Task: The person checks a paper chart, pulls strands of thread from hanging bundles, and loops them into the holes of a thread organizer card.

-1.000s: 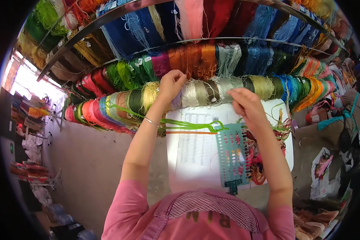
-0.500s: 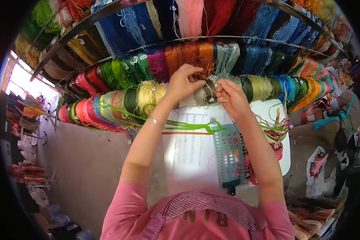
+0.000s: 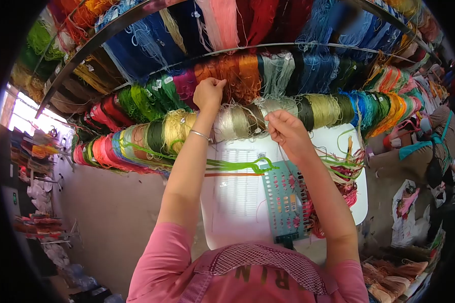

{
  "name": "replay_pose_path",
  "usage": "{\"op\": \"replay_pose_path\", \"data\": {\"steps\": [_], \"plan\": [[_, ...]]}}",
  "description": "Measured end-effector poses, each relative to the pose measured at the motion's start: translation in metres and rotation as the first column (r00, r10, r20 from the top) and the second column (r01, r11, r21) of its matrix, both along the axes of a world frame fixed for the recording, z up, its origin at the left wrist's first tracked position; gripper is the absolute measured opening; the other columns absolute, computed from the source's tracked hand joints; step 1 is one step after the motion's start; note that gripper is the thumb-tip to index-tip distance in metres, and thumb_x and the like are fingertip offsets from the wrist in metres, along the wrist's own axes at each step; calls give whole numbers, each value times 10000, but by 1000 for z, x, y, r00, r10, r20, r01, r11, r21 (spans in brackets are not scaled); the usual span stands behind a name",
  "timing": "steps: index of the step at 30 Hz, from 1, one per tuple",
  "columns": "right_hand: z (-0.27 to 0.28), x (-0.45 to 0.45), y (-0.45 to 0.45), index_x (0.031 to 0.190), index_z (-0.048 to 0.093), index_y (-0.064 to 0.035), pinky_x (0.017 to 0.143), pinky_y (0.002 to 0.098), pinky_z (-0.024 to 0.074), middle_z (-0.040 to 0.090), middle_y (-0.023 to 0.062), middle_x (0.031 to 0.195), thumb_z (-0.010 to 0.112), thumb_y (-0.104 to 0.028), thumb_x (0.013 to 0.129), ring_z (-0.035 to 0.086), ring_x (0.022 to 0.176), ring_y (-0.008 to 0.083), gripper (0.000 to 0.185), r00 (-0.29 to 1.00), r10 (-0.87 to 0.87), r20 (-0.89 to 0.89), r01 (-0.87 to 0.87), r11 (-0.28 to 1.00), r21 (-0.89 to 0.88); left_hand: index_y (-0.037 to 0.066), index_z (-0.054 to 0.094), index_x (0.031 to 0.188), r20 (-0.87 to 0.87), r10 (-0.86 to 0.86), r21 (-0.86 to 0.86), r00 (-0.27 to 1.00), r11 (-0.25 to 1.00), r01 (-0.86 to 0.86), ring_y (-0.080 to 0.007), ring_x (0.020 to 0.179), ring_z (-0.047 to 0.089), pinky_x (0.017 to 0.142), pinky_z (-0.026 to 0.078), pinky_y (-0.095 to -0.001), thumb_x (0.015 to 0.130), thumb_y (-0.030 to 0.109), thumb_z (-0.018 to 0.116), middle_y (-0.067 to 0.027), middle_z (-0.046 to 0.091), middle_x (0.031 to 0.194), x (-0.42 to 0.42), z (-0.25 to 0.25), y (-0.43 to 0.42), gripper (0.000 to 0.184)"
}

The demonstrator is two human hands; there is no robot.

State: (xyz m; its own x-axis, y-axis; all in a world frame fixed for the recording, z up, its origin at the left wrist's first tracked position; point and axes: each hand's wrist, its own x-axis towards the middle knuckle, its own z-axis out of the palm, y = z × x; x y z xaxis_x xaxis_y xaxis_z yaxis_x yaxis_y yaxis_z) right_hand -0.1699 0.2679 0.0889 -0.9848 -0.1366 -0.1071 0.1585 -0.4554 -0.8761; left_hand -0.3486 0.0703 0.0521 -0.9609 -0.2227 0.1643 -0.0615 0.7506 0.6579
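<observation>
My left hand (image 3: 210, 94) is raised in front of the orange-brown thread skeins (image 3: 237, 73). Its fingers are closed together, and whatever they pinch is too small to make out. Lower and to the right, my right hand (image 3: 289, 132) is closed in a pinch beside the pale grey skeins (image 3: 273, 106) on the front roll. A thin dark thread (image 3: 287, 160) seems to hang from it toward a teal card with rows of holes (image 3: 279, 202). Between the hands lie white and cream skeins (image 3: 231, 122).
A white table (image 3: 220, 233) carries a printed sheet (image 3: 237, 187), bright green strands (image 3: 232, 164) and a tangle of red and cream threads (image 3: 346, 184). Racks of coloured skeins (image 3: 273, 25) span the back. A person (image 3: 435, 146) is at the right. Plastic bags (image 3: 404, 212) lie on the floor.
My left hand has moved left and slightly up, away from my right hand, and its fingers have closed. The right hand has dropped a little lower. The view has shifted slightly.
</observation>
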Motion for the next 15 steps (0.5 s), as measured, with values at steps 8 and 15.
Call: {"op": "replay_pose_path", "data": {"steps": [8, 15], "plan": [[-16, 19, -18, 1010, 674, 0, 671, 201, 416, 656, 23, 885, 606, -187, 947, 549, 756, 67, 209, 995, -101, 6, 97, 973, 209, 67, 711, 778, -234, -551, 219, 801, 773, 595, -267, 610, 628, 562, 474, -377, 818, 223, 705, -99, 651, 726, 139, 29, 2, 161], [6, 60, -24, 1018, 622, -31, 611, 232, 391, 624, 13, 821, 591, -191, 957, 550, 724, 83, 174, 988, -134, 70, 143, 979, -146, 36, 718, 901, -105, -648, 547, 755, 596, 588, -106, 585, 615, 531, 462, -272, 851, 134, 710, -57, 650, 735, 219, 15, 10, 110]]}}
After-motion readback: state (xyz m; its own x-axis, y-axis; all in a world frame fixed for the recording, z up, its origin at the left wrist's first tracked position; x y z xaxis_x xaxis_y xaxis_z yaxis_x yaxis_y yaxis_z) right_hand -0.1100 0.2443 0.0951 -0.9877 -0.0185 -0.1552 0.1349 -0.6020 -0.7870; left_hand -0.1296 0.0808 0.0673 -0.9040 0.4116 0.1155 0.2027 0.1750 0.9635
